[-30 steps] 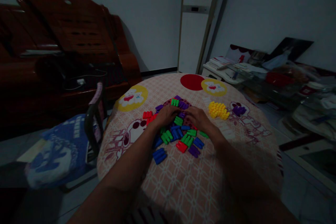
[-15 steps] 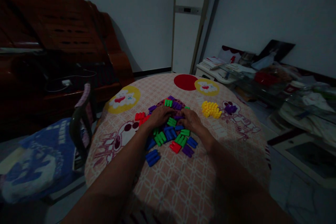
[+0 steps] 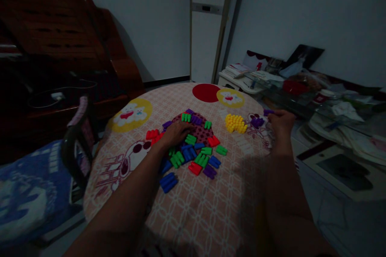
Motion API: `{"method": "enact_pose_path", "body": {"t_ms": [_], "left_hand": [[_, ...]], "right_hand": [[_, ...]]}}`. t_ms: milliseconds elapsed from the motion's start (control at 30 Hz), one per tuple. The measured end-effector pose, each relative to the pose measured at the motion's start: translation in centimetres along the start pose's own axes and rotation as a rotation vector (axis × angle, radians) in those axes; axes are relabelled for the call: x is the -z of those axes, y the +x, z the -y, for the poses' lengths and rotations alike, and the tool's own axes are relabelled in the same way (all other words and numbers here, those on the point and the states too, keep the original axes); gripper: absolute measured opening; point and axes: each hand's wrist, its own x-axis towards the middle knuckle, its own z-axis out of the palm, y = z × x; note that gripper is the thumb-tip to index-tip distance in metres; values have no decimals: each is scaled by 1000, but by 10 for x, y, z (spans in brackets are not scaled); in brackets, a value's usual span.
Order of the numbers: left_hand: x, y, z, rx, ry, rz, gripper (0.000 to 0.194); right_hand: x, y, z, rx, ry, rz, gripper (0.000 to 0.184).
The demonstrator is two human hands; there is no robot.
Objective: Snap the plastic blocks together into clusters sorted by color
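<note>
My left hand (image 3: 177,133) rests at the left side of a mixed pile of plastic toy blocks, fingers stretched toward its middle; no block shows in its grasp. Around it lie red blocks (image 3: 152,134), green blocks (image 3: 177,160) and blue blocks (image 3: 168,182). At the table's right edge, my right hand (image 3: 282,121) pinches a purple block (image 3: 268,112), raised near a small group of purple blocks (image 3: 257,123). A cluster of yellow blocks (image 3: 235,123) sits between the mixed pile and that purple group.
The round table (image 3: 193,213) wears a patterned pink cloth. A chair (image 3: 76,148) with a blue cover stands at the left, a wooden bench (image 3: 57,36) behind it. To the right, a glass-topped cabinet (image 3: 304,104) carries papers and bags. A tall white unit (image 3: 206,44) stands at the back.
My right hand has left the pile and swung right with a purple block. Red and green blocks now show where it was. My left hand stays at the pile; the view has shifted slightly.
</note>
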Motion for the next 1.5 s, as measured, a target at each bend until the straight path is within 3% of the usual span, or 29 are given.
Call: {"method": "enact_pose_path", "body": {"t_ms": [100, 267, 433, 633, 933, 1033, 1167, 1267, 1400, 1500], "left_hand": [[1, 0, -2, -1, 1, 5, 34], [3, 0, -4, 1, 12, 6, 34], [2, 0, -3, 8, 25, -1, 34], [-2, 0, 1, -14, 17, -6, 33], [1, -1, -7, 21, 29, -3, 34], [1, -1, -9, 39, 13, -18, 33], [-1, -1, -7, 20, -23, -68, 32], [0, -2, -4, 82, -2, -115, 30], [7, 2, -4, 207, 41, -193, 27], [11, 18, -11, 144, 55, -166, 34]], "right_hand": [[0, -2, -26, -81, -161, -102, 19], [-14, -15, -41, -92, -239, -5, 20], [-18, -14, -43, -47, -306, 124, 26], [-20, -13, -41, 28, -239, 123, 30], [-19, -15, -32, 60, -315, 250, 37], [-17, -16, -31, 37, -337, 233, 41], [-18, -17, -20, 27, -328, 49, 44], [-22, -20, 1, 84, -222, -60, 44], [-31, -29, 32, 225, -81, -78, 40], [-36, -37, 47, 288, -25, -30, 39]]}}
